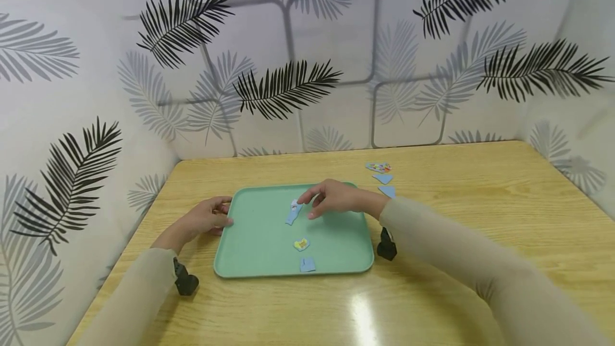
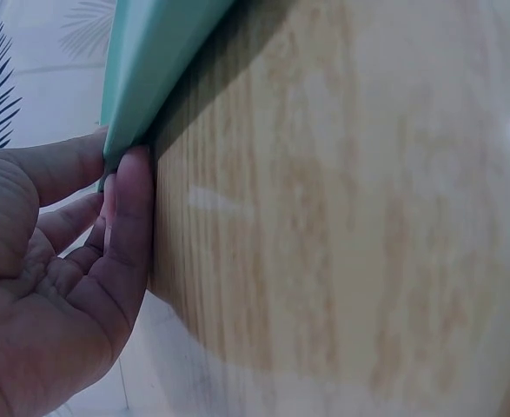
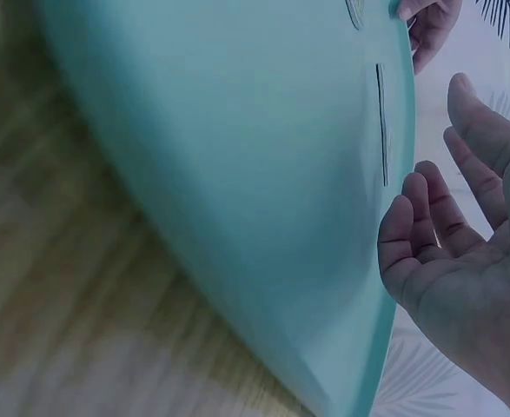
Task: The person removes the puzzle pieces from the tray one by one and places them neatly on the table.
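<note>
A green tray [image 1: 259, 250] lies on the wooden table, several small flat cut pieces on it. My left hand [image 1: 204, 219] pinches the tray's left edge, thumb on the rim and fingers underneath, as the left wrist view shows. Over the tray's upper right part hovers my right hand [image 1: 333, 199], fingers loosely bent and holding nothing. Just left of its fingertips is a long light-blue piece [image 1: 292, 213] with a patterned end. Lower on the tray are a yellow patterned piece [image 1: 301, 244] and, near the front rim, a plain blue piece [image 1: 307, 265].
Beyond the tray's right back corner, a multicoloured patterned piece [image 1: 378, 167], a blue triangular piece [image 1: 383, 178] and another blue piece [image 1: 387, 191] lie in a row on the table [image 1: 480, 218]. A leaf-patterned wall [image 1: 326, 116] rises behind the table's back edge.
</note>
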### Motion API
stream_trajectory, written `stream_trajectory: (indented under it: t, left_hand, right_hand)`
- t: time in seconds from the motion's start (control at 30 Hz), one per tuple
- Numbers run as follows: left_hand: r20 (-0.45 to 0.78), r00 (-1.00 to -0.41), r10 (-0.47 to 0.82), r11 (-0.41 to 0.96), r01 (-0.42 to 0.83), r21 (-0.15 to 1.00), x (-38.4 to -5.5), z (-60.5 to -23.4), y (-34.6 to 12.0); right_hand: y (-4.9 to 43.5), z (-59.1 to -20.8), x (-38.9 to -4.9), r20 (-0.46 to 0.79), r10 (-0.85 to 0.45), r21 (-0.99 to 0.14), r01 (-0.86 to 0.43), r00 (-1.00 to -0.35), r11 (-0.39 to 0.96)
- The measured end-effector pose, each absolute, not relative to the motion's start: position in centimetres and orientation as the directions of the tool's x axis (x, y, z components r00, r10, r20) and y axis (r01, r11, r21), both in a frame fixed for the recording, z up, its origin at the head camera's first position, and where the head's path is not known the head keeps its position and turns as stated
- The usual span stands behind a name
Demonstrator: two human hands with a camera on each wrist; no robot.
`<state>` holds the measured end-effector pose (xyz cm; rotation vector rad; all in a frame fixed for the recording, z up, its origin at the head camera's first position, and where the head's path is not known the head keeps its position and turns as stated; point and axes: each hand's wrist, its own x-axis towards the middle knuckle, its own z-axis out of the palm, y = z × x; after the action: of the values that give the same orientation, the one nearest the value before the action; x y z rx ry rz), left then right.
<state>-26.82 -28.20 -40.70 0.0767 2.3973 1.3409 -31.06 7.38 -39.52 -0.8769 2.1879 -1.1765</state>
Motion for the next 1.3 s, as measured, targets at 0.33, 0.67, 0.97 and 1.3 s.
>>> stream_trajectory:
  t: [0.33,0.67,0.97,1.3]
  left_hand:
    - [-0.305,-0.92,0.245,0.533,-0.135,0.835,-26.7,-40.6,-28.3]
    - [-0.307,-0.919,0.247,0.532,-0.136,0.836,-26.9,-40.5,-28.4]
    - [-0.309,-0.919,0.244,0.534,-0.138,0.834,-26.9,-40.4,-28.3]
    - [-0.304,-0.919,0.25,0.533,-0.131,0.836,-27.0,-40.6,-28.5]
  right_hand:
    - [5.6,-39.2,-33.1,-0.206,-0.739,-0.791,-0.335,-0.642,0.512]
    - [4.7,-39.5,-35.0,-0.225,-0.753,-0.77,-0.361,-0.618,0.526]
    - [3.6,-39.8,-35.4,-0.224,-0.78,-0.719,-0.441,-0.585,0.537]
    - [3.1,-40.3,-35.3,-0.175,-0.801,-0.679,-0.519,-0.572,0.519]
